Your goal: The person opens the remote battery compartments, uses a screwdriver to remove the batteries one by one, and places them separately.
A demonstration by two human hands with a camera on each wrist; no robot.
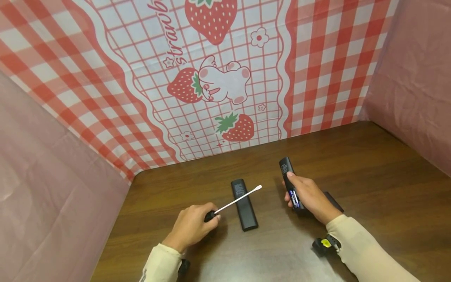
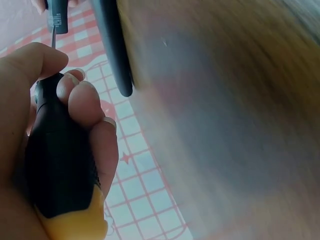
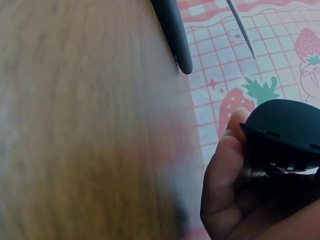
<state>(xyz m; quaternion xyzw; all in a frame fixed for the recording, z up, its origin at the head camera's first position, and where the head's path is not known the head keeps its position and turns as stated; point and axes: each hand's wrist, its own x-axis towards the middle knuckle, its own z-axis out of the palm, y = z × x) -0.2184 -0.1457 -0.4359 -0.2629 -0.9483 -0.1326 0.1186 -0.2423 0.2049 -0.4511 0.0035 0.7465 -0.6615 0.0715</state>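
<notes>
We see the left hand (image 1: 192, 227) curled round the black-and-yellow handle of a slim screwdriver (image 1: 234, 201), whose thin metal shaft rises to the right, with its pale tip over the far end of a flat black remote control (image 1: 244, 204) that lies on the dark brown wooden surface (image 1: 370, 164). In the left wrist view the fingers (image 2: 82, 100) wrap the handle tightly with the thumb laid over the top.

The right hand (image 1: 308, 197) grips a second black remote control (image 1: 289, 184) whose battery bay faces up; we make out a battery with a blue label under the thumb. This remote sits to the right of the flat one, tilted off the surface, its far end pointing towards the strawberry-print red-and-white checked backdrop (image 1: 211, 78). A narrow black piece (image 1: 332, 201), perhaps the battery cover, lies just beyond the right wrist, though we cannot tell for certain.

As we judge it, the main risk is the screwdriver tip: it hangs in the air between the two remotes, and a quick swing towards the open bay could scratch the casing or jab the right fingers. The held remote is pinched near its near end only, so a hard push from the tool could twist it loose. The loose piece near the sleeve could be swept off.
</notes>
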